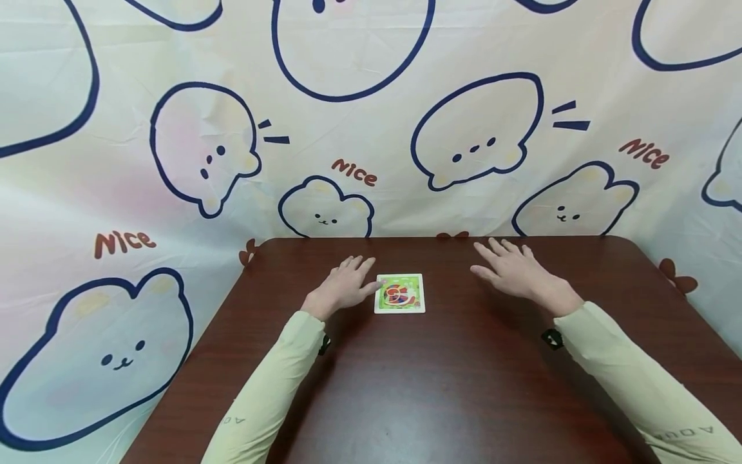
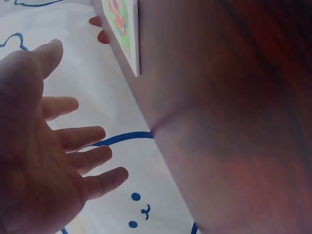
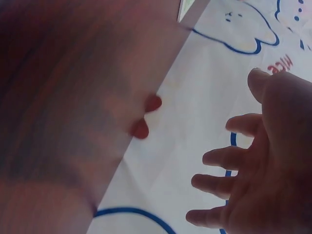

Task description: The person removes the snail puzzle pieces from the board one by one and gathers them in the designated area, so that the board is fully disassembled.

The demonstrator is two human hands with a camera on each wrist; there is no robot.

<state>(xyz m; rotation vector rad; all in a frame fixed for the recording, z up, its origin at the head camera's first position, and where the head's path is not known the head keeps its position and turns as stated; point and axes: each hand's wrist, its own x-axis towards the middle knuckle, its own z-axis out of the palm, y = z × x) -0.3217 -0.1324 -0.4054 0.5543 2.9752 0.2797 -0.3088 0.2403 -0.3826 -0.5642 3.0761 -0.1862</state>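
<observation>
A square card or flat puzzle with a white border and a green, colourful picture (image 1: 400, 294) lies on the dark brown table (image 1: 406, 374); whether it is one piece or a stack I cannot tell. Just to its left is my left hand (image 1: 343, 287), fingers spread, the thumb reaching over its left edge in the head view. In the left wrist view the palm shows with nothing in it, apart from the card's white edge. Well to the right of the card, my right hand (image 1: 516, 270) hovers above the table with spread fingers and holds nothing.
Behind the table hangs a pale cloth (image 1: 394, 142) printed with blue-outlined bear faces and the word "Nice". It also runs down along the table's left and right sides. Dark wrist devices (image 1: 552, 338) show under both light green sleeves (image 1: 626, 374).
</observation>
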